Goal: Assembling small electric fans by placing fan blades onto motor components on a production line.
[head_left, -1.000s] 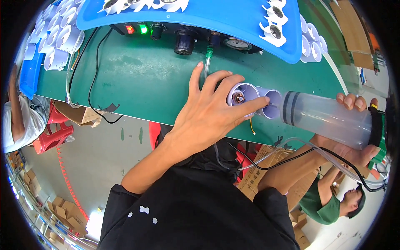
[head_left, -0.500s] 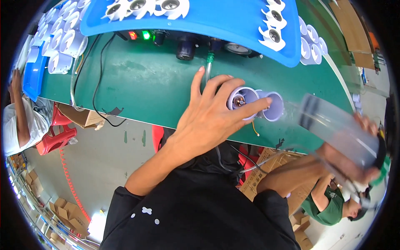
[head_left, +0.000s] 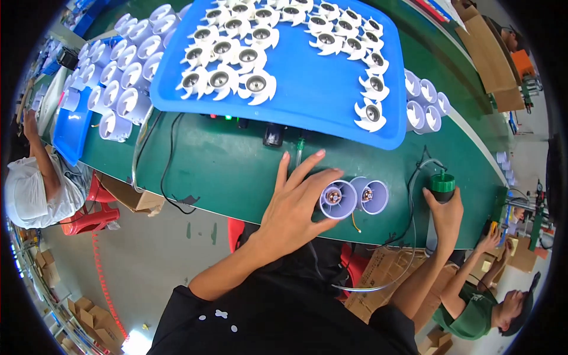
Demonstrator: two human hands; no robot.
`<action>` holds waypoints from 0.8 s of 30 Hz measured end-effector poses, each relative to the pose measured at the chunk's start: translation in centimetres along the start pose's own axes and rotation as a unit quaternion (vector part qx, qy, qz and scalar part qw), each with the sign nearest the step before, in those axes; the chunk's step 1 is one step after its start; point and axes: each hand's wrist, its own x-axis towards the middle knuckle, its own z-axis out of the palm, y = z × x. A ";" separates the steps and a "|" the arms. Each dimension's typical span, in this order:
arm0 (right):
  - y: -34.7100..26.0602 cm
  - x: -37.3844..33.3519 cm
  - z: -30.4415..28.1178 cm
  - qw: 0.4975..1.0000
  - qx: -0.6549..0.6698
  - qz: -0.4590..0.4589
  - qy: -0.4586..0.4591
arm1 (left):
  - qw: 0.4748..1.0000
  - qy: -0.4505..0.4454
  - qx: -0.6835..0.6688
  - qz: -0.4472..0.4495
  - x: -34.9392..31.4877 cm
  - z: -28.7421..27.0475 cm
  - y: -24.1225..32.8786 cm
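Note:
My left hand [head_left: 296, 204] rests on the green table [head_left: 219, 168], its fingers around a short white tube [head_left: 338, 200] with a small motor inside. A second white tube [head_left: 369, 194] stands touching it on the right. My right hand [head_left: 445, 214] grips a clear dispenser cylinder with a green cap [head_left: 442, 183], stood upright at the table's front edge; a thin hose and a black cable run from it.
A blue tray [head_left: 307, 89] of several white impellers covers the table's middle. More white tubes [head_left: 118, 71] stand at left on another blue tray, a few [head_left: 423, 106] at right. A control box [head_left: 273, 135] sits under the tray. Other people work at left and lower right.
My right hand swung the clear cylinder from lying level beside the tubes to standing upright at the table edge. My left hand stayed on the white tube. The view shifted toward the tray.

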 end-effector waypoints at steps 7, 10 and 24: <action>-10.8 -1.2 -4.2 0.935 0.154 -0.251 0.199 | 0.978 0.123 -0.170 0.000 -0.6 0.7 -1.4; -18.9 0.8 -3.6 0.814 0.227 -0.524 0.104 | 0.931 0.188 -0.301 -0.088 -1.3 0.8 -1.3; -25.9 6.9 0.3 0.587 -0.121 -0.755 0.266 | 0.941 0.161 -0.281 -0.100 -0.9 0.9 -0.6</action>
